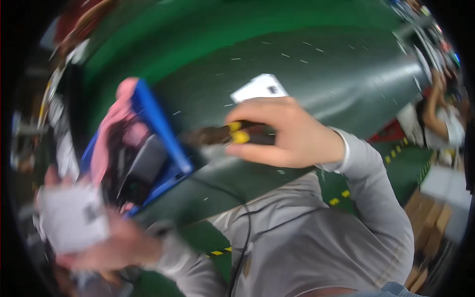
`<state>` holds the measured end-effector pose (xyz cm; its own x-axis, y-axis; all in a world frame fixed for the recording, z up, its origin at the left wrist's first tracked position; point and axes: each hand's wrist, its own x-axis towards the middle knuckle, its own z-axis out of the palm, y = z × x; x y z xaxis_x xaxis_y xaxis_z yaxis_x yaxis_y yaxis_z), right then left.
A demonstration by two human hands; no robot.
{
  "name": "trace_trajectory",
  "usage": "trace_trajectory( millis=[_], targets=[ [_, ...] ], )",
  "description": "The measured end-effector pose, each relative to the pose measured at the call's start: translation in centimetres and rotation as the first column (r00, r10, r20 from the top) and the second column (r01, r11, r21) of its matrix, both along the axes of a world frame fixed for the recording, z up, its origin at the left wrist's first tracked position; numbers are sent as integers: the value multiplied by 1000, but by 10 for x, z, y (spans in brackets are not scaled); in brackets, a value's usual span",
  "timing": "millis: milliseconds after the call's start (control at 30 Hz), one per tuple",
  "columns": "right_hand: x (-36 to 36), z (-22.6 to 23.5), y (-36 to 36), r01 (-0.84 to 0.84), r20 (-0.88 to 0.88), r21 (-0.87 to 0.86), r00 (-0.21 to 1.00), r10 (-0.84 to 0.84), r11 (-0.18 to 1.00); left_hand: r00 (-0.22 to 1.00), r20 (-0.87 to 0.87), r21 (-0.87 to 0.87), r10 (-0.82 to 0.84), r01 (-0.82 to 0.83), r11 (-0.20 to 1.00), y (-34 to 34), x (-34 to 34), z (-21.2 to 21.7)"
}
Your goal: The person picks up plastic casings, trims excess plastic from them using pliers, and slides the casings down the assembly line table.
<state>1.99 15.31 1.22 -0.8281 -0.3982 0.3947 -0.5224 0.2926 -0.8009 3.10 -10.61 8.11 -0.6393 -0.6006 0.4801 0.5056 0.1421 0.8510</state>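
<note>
My right hand (292,131) is closed around pliers with black and yellow handles (240,133); their dark metal head, smeared by motion, points left over the green tabletop (316,64). Just beyond that hand lies a flat white piece (260,88) with a small dark mark. At the lower left my left hand (116,242) grips a white, squarish, flat piece (73,218) with a dark patch, blurred by motion. Beside it stands a blue bin (161,123) holding a pink cloth (111,131) and a dark box-shaped object (143,166).
Small white scraps are scattered over the table. A black cable (246,222) hangs down in front of my body. Another person's arm (435,109) shows at the far right, above cardboard (428,222) stacked on the floor. Yellow-black tape (341,198) marks the green floor.
</note>
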Motion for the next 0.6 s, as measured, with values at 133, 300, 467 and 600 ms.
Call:
trace_trajectory(
  millis=[133,300,467,600],
  targets=[
    [1,-19,45,174,-270,315,959,-88,933,987,93,-338,128,-89,937,-143,-33,12],
    [6,-35,96,263,-257,499,955,-149,825,832,484,-553,272,49,832,-403,-168,-89],
    [-8,-49,93,68,-130,443,991,-10,894,584,461,-886,668,353,303,-585,-161,-62],
    [-23,-60,88,42,-116,558,993,28,829,613,26,-976,790,187,-113,-450,-187,-103]
  ],
)
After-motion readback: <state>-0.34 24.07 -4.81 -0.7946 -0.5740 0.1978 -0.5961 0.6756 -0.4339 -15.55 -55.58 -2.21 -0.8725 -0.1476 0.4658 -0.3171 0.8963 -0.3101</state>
